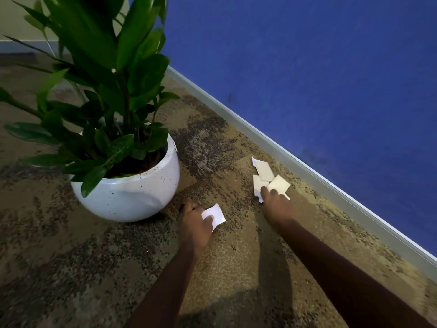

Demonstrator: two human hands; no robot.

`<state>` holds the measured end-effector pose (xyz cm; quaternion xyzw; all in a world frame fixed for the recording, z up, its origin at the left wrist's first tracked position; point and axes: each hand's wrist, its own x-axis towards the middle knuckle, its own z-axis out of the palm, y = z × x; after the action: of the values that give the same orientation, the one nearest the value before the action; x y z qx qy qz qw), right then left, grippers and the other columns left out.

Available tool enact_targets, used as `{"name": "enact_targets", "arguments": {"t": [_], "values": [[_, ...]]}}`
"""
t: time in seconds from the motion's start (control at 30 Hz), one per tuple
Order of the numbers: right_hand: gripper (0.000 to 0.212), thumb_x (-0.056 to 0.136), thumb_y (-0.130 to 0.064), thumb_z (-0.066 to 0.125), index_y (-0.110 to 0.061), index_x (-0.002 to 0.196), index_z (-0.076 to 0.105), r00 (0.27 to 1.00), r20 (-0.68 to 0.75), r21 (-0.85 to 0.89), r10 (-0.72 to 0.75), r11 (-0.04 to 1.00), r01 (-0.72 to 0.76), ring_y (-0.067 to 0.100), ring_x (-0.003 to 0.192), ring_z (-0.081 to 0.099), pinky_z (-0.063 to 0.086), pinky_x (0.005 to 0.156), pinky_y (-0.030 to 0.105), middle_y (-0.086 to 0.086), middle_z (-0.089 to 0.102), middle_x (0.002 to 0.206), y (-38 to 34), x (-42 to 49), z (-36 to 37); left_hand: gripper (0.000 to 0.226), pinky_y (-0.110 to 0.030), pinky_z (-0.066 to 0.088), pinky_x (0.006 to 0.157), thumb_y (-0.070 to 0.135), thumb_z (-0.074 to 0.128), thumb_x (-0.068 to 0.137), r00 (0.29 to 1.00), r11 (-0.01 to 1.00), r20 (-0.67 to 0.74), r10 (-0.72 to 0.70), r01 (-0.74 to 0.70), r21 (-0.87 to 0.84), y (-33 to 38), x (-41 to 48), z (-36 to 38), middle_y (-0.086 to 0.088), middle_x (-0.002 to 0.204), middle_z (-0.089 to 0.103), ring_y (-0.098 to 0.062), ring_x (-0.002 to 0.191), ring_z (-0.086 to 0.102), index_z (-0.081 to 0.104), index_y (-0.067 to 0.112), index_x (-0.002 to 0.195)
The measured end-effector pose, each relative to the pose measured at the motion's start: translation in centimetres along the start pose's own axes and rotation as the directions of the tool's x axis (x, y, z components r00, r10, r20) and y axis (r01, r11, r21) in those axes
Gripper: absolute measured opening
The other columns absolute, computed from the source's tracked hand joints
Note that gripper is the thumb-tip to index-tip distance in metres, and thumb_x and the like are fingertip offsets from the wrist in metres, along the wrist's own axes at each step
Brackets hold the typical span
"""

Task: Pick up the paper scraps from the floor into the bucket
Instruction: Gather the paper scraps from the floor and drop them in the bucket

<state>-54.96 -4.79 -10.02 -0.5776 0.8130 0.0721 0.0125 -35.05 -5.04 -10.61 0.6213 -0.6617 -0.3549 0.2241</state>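
Head view, I see the left hand [196,221] pinching one scrap [214,215] beside the pot [127,192], right hand [275,204] fingers down on the scrap pile [267,178] near the skirting [307,162], its grip I cannot tell.

We see matt white paper scraps [269,179] on rough, speckled carpet [236,256], a glossy speckled ceramic-looking pot [132,192], waxy leaves [139,27], and a matt blue wall [319,67].

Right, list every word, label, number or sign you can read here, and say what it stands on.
None can be read.
Paper scraps by the right hand: blank.
Scrap in the left hand: blank.
White plant pot: only dark speckles.
Blue wall: no sign.
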Motion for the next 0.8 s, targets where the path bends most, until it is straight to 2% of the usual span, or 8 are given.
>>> {"name": "enact_targets", "arguments": {"t": [0.13, 0.23, 0.3, 0.4, 0.53, 0.67, 0.73, 0.8], "values": [[0.030, 0.099, -0.015, 0.034, -0.010, 0.128, 0.036, 0.994, -0.030, 0.019, -0.101, 0.995, 0.101, 0.029, 0.096, 0.064, 0.045, 0.066, 0.036, 0.016, 0.063, 0.115, -0.6, -2.6, -1.0, 0.036, -0.026, 0.037, 0.100, 0.017, 0.051, 0.093, 0.999, 0.999, 0.019, -0.027, 0.027, -0.023, 1.2, -1.5, 0.3, -0.016, 0.134, 0.055, -0.026, 0.124, 0.051, 0.058, 0.000, 0.125], [0.031, 0.099, -0.021, 0.034, -0.011, 0.127, 0.042, 0.983, -0.046, 0.158, -0.176, 0.971, 0.182, 0.025, 0.093, 0.064, 0.049, 0.071, 0.033, 0.011, 0.065, 0.110, -2.4, -5.6, -1.6, 0.035, -0.033, 0.044, 0.096, 0.015, 0.049, 0.095, 0.990, 0.961, 0.051, -0.132, 0.140, -0.240, 2.1, -2.2, 0.8, -0.022, 0.126, 0.061, -0.030, 0.116, 0.059, 0.059, -0.004, 0.122], [0.032, 0.098, -0.023, 0.036, -0.013, 0.127, 0.043, 0.966, -0.047, 0.234, -0.255, 0.937, 0.259, 0.024, 0.094, 0.064, 0.050, 0.075, 0.033, 0.009, 0.065, 0.111, -3.9, -7.7, -1.5, 0.035, -0.038, 0.050, 0.089, 0.019, 0.046, 0.097, 0.970, 0.871, 0.113, -0.213, 0.241, -0.428, 2.7, -2.3, 0.9, -0.024, 0.124, 0.062, -0.032, 0.109, 0.061, 0.057, -0.003, 0.123], [0.030, 0.096, -0.022, 0.041, -0.010, 0.122, 0.050, 0.935, -0.041, 0.289, -0.352, 0.892, 0.348, 0.028, 0.096, 0.064, 0.045, 0.071, 0.031, 0.013, 0.065, 0.112, -5.3, -8.8, -1.0, 0.038, -0.033, 0.053, 0.075, 0.023, 0.048, 0.097, 0.904, 0.630, 0.331, -0.270, 0.426, -0.650, 3.5, -2.6, 1.0, -0.020, 0.126, 0.060, -0.026, 0.098, 0.059, 0.049, 0.003, 0.129], [0.033, 0.085, -0.016, 0.046, -0.010, 0.110, 0.067, 0.880, -0.078, 0.493, -0.469, 0.749, 0.443, 0.023, 0.100, 0.062, 0.040, 0.080, 0.020, 0.010, 0.069, 0.111, -5.4, -8.4, -1.2, 0.036, -0.024, 0.054, 0.050, -0.011, 0.051, 0.089, 0.912, 0.557, 0.266, -0.313, 0.403, -0.727, 2.1, -1.8, 0.3, -0.020, 0.112, 0.060, -0.026, 0.092, 0.057, 0.052, -0.002, 0.123], [0.036, 0.081, -0.016, 0.042, -0.008, 0.096, 0.073, 0.908, -0.218, 0.535, -0.358, 0.735, 0.418, 0.021, 0.102, 0.062, 0.047, 0.092, 0.031, 0.009, 0.070, 0.108, -4.6, -6.8, -2.6, 0.044, -0.035, 0.060, 0.061, -0.019, 0.045, 0.084, 0.922, 0.619, 0.121, -0.367, 0.339, -0.708, -0.3, 0.2, -0.6, -0.016, 0.114, 0.059, -0.033, 0.100, 0.060, 0.056, -0.004, 0.124], [0.028, 0.085, -0.007, 0.046, -0.005, 0.094, 0.072, 0.932, -0.245, 0.514, -0.267, 0.779, 0.359, 0.024, 0.104, 0.058, 0.045, 0.091, 0.032, 0.012, 0.067, 0.110, -4.0, -4.9, -2.7, 0.047, -0.050, 0.056, 0.086, -0.016, 0.047, 0.084, 0.930, 0.659, 0.073, -0.360, 0.309, -0.685, -1.0, 1.0, -0.9, -0.017, 0.129, 0.056, -0.037, 0.113, 0.058, 0.054, -0.002, 0.128], [0.025, 0.087, -0.003, 0.049, -0.006, 0.100, 0.070, 0.952, -0.248, 0.504, -0.178, 0.816, 0.284, 0.028, 0.108, 0.056, 0.043, 0.090, 0.031, 0.014, 0.062, 0.115, -3.2, -2.3, -2.4, 0.053, -0.055, 0.049, 0.097, -0.014, 0.052, 0.083, 0.932, 0.667, 0.061, -0.356, 0.299, -0.682, -1.5, 1.8, -1.1, -0.016, 0.139, 0.051, -0.036, 0.120, 0.056, 0.052, 0.001, 0.133]]}}
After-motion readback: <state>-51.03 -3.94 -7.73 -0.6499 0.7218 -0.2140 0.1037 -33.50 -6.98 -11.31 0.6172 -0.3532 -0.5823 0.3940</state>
